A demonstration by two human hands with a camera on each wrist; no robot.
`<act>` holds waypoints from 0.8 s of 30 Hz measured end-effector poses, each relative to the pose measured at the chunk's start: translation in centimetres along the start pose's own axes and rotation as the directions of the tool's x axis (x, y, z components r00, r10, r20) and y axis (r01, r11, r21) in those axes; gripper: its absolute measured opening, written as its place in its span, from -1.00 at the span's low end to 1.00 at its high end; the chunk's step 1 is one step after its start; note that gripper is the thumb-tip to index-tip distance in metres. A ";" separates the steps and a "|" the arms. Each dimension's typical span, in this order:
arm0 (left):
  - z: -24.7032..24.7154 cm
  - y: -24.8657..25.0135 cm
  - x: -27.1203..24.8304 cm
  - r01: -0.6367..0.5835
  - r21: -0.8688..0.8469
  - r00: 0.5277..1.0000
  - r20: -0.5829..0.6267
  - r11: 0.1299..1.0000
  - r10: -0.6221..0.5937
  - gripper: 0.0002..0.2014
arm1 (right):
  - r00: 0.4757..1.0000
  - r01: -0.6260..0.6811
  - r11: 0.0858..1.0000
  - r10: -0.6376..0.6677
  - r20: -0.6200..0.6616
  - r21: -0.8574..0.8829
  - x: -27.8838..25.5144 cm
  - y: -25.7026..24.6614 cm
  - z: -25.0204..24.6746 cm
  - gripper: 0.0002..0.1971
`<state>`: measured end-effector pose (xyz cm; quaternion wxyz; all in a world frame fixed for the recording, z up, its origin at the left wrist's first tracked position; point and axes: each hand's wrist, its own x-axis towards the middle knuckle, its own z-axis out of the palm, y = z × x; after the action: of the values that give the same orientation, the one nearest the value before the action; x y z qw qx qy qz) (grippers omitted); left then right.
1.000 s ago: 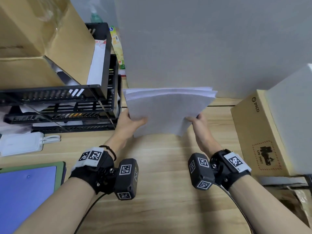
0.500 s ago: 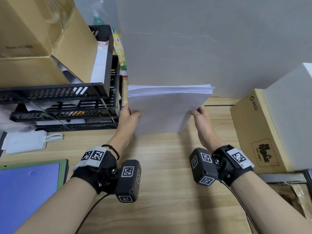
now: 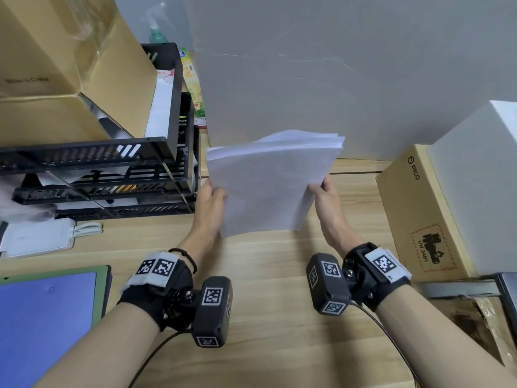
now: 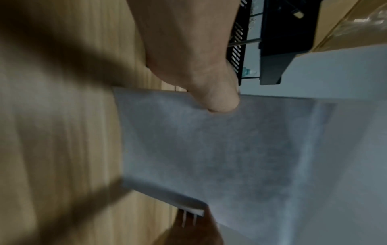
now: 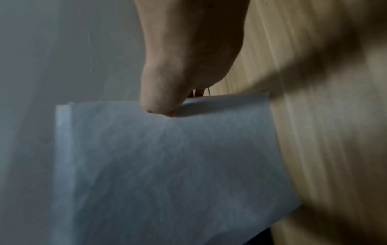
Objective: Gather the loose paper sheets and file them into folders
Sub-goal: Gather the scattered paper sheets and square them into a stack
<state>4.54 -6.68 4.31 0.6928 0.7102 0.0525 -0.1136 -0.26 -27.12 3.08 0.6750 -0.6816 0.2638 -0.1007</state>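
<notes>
- Your left hand point(image 3: 210, 204) pinches the paper stack's point(image 3: 268, 186) left edge, thumb on the front sheet; your right hand point(image 3: 328, 200) pinches its right edge the same way.
- You hold the stack above the wooden desk point(image 3: 265, 317). A second ago its top edge was level; now it is tilted, right corner higher.
- Left of the stack is the black tray rack point(image 3: 112, 175); right, the PICO box point(image 3: 414, 208); behind, the grey wall point(image 3: 335, 65).

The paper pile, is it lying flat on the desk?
No, the paper pile is held up off the wooden desk, gripped by the left hand and right hand.
</notes>
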 end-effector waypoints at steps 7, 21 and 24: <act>-0.7 -3.0 -0.7 0.036 0.180 0.999 0.028 0.983 -0.041 -0.77 | 0.992 -0.074 0.991 0.084 0.093 -0.110 -0.9 1.4 -0.7 -0.67; -0.5 -1.0 -0.6 0.075 0.012 0.997 -0.019 0.997 -0.075 -0.55 | 0.984 -0.112 0.985 0.128 0.126 -0.128 -0.9 1.3 -1.2 -0.65; -0.5 -0.8 -0.5 0.057 0.014 0.998 -0.021 0.998 -0.057 -0.54 | 0.992 -0.112 0.989 0.117 0.050 -0.095 -0.7 1.1 -1.6 -0.75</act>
<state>3.90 -6.15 3.71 0.6833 0.7147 0.0792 -0.1264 -1.86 -28.10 2.22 0.6547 -0.6983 0.2880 -0.0304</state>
